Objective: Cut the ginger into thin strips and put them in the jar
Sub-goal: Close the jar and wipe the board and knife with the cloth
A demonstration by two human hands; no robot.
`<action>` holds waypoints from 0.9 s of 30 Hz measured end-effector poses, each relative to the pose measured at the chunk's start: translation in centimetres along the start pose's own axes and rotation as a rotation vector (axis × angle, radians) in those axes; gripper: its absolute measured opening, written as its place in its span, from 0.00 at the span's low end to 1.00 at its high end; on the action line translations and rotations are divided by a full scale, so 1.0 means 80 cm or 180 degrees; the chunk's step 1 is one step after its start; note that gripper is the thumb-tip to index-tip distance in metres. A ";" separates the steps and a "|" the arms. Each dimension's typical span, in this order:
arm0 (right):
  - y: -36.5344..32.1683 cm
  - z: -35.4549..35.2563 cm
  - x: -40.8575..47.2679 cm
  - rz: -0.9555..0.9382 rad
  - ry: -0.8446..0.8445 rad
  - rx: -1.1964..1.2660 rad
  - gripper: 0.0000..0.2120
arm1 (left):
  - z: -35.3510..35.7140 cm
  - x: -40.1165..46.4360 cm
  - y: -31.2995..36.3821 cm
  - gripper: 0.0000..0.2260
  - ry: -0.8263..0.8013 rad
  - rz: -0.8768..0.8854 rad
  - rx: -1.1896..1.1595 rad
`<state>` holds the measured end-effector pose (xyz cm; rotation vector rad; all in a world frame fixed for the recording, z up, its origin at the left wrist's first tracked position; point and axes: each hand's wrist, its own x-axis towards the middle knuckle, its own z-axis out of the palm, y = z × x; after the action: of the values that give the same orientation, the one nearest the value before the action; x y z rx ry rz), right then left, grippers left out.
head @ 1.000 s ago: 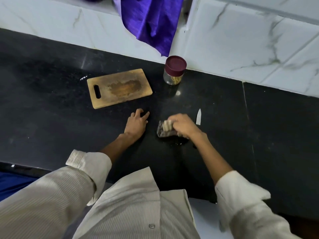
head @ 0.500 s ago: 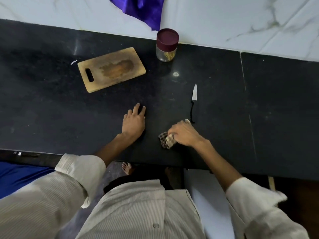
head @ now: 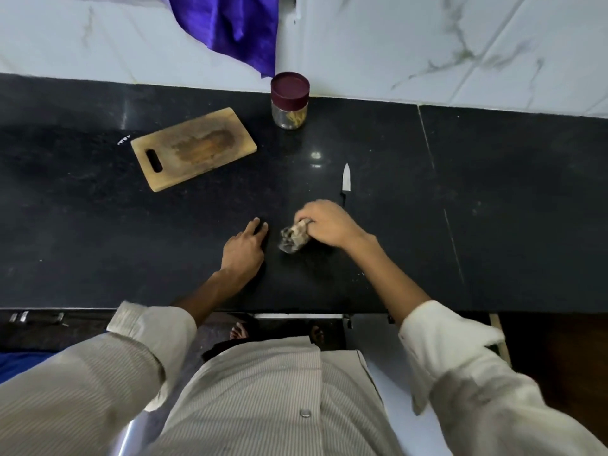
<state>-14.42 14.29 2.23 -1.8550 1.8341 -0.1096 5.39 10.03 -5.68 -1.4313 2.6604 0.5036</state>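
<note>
Two hands at centre frame: right hand (head: 329,225) gripping crumpled wiping cloth (head: 293,238) on black stone surface (head: 98,225), left hand (head: 245,250) flat, bracing; ginger strips apparently inside lidded glass jar (head: 290,100), upper centre.

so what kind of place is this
Most likely a home kitchen: a black stone countertop against marble-look wall tiles, with a wooden cutting board, a knife and a lidded jar on it.

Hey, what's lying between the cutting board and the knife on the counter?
Nothing: in the head view, only bare black counter lies between the cutting board and the knife.
</note>
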 end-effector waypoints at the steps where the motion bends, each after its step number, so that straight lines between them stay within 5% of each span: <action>1: -0.005 0.007 0.006 -0.0039 -0.0101 -0.0096 0.17 | -0.002 0.000 0.000 0.26 0.0009 -0.0008 -0.0009; 7: 0.028 0.053 -0.026 -0.0109 -0.0591 -0.0635 0.14 | -0.003 -0.005 0.026 0.24 0.0068 -0.0305 0.0147; 12: 0.087 0.055 -0.096 0.0063 -0.0826 -0.0980 0.15 | 0.027 -0.021 0.083 0.26 -0.0174 0.0554 -0.0005; 17: 0.140 0.025 -0.148 0.0554 -0.1325 -0.1116 0.15 | 0.031 -0.014 0.101 0.24 -0.0250 0.0652 0.0166; 27: 0.025 -0.025 -0.047 0.0036 -0.0199 -0.0331 0.18 | 0.002 -0.008 0.053 0.19 0.0373 0.0394 -0.0637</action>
<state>-17.37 17.40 4.23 -1.8958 1.8387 0.0482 2.24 12.78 -4.60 -1.3896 2.8761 0.7380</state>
